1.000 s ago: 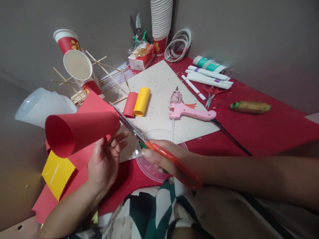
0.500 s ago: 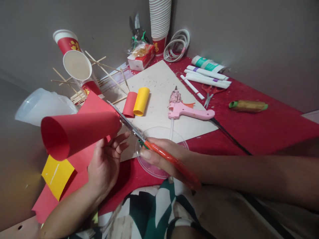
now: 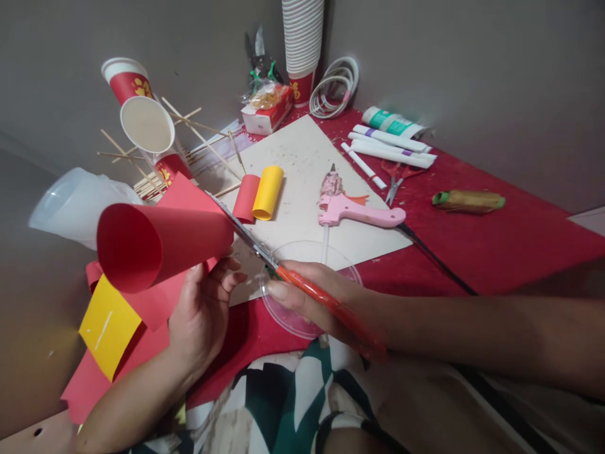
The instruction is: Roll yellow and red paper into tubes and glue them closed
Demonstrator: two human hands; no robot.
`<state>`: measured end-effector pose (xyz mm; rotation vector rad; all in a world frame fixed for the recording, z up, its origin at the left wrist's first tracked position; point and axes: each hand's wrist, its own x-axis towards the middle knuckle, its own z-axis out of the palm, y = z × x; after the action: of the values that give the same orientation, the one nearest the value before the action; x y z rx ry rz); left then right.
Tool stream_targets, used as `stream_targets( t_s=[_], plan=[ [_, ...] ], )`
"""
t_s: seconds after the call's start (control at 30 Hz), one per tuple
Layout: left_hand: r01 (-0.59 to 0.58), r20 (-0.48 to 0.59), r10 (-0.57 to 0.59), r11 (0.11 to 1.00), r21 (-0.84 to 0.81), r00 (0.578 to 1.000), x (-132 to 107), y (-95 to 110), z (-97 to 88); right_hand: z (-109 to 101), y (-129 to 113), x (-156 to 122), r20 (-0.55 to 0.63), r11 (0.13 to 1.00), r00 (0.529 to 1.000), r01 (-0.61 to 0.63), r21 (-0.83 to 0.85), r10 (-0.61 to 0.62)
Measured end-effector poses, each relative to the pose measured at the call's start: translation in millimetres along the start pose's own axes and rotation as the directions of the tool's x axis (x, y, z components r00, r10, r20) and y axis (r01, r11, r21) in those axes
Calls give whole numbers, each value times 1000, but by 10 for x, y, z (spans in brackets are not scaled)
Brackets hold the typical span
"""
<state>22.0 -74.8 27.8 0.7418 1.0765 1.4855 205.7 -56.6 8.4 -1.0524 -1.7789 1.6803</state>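
Observation:
My left hand (image 3: 201,315) grips a rolled cone of red paper (image 3: 161,243), wide mouth pointing left toward me, narrow end to the right. My right hand (image 3: 316,302) holds orange-handled scissors (image 3: 283,274); the blades reach up-left and meet the narrow end of the cone. Below the right hand lies a clear plastic lid (image 3: 307,287) on the red cloth. Loose red and yellow paper sheets (image 3: 106,325) hang under the cone at the left.
On a cream board (image 3: 302,170) lie a red roll (image 3: 247,197), a yellow roll (image 3: 268,192) and a pink glue gun (image 3: 359,211). Glue sticks (image 3: 392,148), small scissors (image 3: 394,180), a paper-cup-and-skewer structure (image 3: 146,126), stacked cups (image 3: 302,44) and a wire coil (image 3: 335,85) sit behind.
The red cone has turned in my left hand, its wide mouth swinging a little right and up. The scissors stay at its narrow end, hardly moved.

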Motion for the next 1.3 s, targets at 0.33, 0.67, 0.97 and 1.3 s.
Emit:
stream_targets(
  t_s=[0.33,0.67,0.97,1.3],
  plan=[
    [23,13,-23,1000,3,1000,-6,-18,-10,9,-64,-24,8,998,1000,-20,63,19],
    [18,-24,-18,1000,11,1000,21,-19,-16,13,-71,-49,25,988,996,-82,131,80],
    [-98,-71,102,993,59,992,125,34,-90,-25,-98,-57,24,985,988,-152,81,151],
    [-209,-75,222,967,145,972,270,109,-26,-42,-69,-47,64,996,995,-77,40,75]
  ],
)
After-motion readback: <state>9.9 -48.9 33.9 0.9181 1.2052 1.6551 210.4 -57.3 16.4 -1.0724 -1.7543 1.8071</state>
